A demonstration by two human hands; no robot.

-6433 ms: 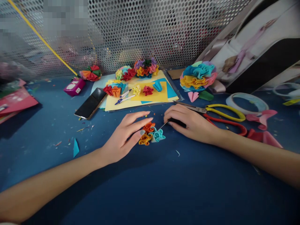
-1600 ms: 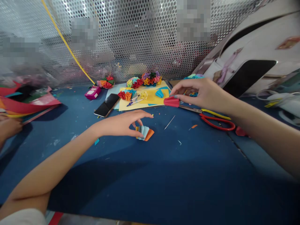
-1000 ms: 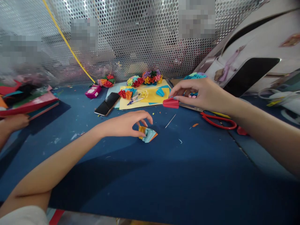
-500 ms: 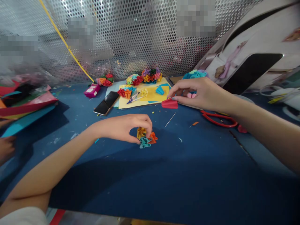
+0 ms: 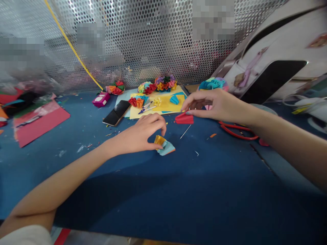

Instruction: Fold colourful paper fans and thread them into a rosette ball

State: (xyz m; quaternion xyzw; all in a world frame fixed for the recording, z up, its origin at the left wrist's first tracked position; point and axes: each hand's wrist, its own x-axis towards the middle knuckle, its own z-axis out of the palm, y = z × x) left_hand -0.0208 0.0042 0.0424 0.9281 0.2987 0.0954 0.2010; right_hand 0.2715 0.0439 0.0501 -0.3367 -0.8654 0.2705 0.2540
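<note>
A small cluster of folded paper pieces (image 5: pixel 167 148), light blue, mustard and orange, lies tilted on the blue table. My left hand (image 5: pixel 145 134) is over its left side, thumb against or just beside the paper and forefinger raised apart from the thumb. My right hand (image 5: pixel 212 103) pinches a pleated red paper piece (image 5: pixel 184 119) between thumb and fingertips, just above the table. Between the hands lies a needle (image 5: pixel 185 132). Behind them, a blue folded piece (image 5: pixel 174 99) rests on yellow paper (image 5: pixel 166 106).
Red-handled scissors (image 5: pixel 238 136) lie under my right forearm. A phone (image 5: pixel 116 113), a purple box (image 5: pixel 100 99) and several paper flower balls (image 5: pixel 165 82) stand toward the mesh screen (image 5: pixel 143 44). Pink paper sheets (image 5: pixel 43 124) are at left, a pale bag (image 5: pixel 276 44) at right.
The paper cluster has tipped onto its side, and my left fingers have spread and risen. My right hand has lowered slightly with the red piece. Another person's hand and papers at left moved away.
</note>
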